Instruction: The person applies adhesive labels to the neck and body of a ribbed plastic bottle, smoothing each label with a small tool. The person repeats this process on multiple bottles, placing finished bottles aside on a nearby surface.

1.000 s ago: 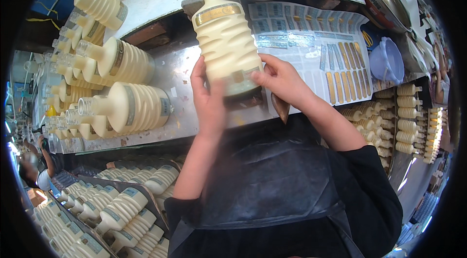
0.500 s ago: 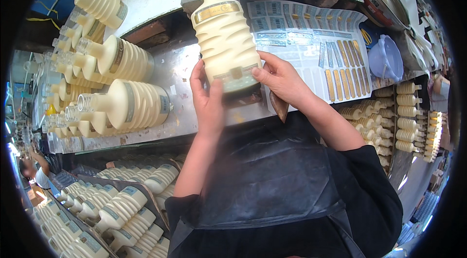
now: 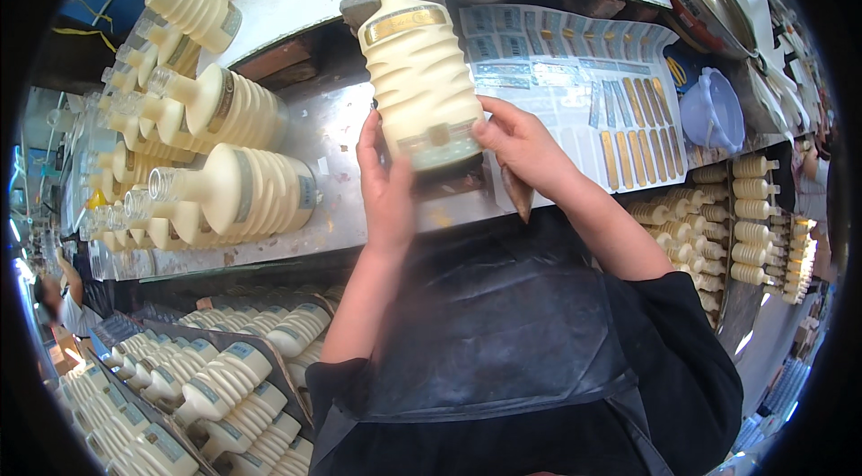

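Observation:
A cream bottle (image 3: pixel 422 72) with spiral ribs and a clear threaded neck lies tilted away from me, its neck end by a grey block (image 3: pixel 359 9). It carries a gold label (image 3: pixel 404 22) across the shoulder and a pale metallic label (image 3: pixel 437 136) near the base. My left hand (image 3: pixel 384 180) is closed against the bottle's lower left side, its thumb blurred. My right hand (image 3: pixel 525 148) grips the lower right side, thumb at the end of the pale label. A brown pointed tool (image 3: pixel 516 193) sticks out below my right palm; its upper part is hidden.
Several similar bottles (image 3: pixel 260 193) lie stacked on the metal bench (image 3: pixel 346 198) at left. Sheets of gold and silver labels (image 3: pixel 628 130) lie at right, beside a lilac bucket (image 3: pixel 711 108). Racks of bottles (image 3: pixel 220 377) stand lower left and right. A person (image 3: pixel 67 301) is far left.
The bottle and both hands appear slightly farther right in the picture, along with the bottles at left. My grip looks much the same.

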Demonstrator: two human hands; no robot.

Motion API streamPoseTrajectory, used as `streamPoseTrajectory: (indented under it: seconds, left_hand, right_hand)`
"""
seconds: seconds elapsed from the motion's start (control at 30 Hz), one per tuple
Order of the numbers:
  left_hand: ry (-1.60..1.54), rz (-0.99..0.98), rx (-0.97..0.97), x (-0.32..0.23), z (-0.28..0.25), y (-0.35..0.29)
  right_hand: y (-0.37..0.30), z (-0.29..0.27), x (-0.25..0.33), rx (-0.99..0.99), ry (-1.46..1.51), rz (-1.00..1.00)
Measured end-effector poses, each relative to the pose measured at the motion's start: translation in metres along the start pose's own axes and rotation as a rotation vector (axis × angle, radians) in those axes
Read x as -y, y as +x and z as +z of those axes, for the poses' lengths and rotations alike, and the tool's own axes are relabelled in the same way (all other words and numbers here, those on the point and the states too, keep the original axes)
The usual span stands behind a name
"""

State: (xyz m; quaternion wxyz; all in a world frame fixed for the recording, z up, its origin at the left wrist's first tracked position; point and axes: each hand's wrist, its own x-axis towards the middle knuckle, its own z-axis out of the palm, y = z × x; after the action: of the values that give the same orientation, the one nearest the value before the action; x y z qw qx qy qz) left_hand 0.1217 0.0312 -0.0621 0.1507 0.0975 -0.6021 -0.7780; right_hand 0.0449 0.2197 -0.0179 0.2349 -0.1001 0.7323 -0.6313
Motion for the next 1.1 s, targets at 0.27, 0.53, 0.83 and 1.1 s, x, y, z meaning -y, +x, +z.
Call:
streamPoseTrajectory:
  seconds: [0.27, 0.53, 0.83, 1.1]
  left_hand:
    - [0.680, 0.383, -0.039, 0.000, -0.012, 0.002]
    - [0.856, 0.609, -0.124, -0.014, -0.001, 0.003]
    - [0.764, 0.438, -0.039, -0.005, -0.017, 0.003]
    - [0.412, 0.159, 0.073, 0.002, -0.027, 0.002]
  right_hand:
    - [-0.009, -0.013, 0.012, -0.070, 0.000, 0.107]
    - [0.006, -0.011, -0.011, -0.020, 0.064, 0.204]
    - [-0.010, -0.016, 0.016, -0.006, 0.061, 0.177]
    - [-0.026, -0.005, 0.034, 0.014, -0.024, -0.093]
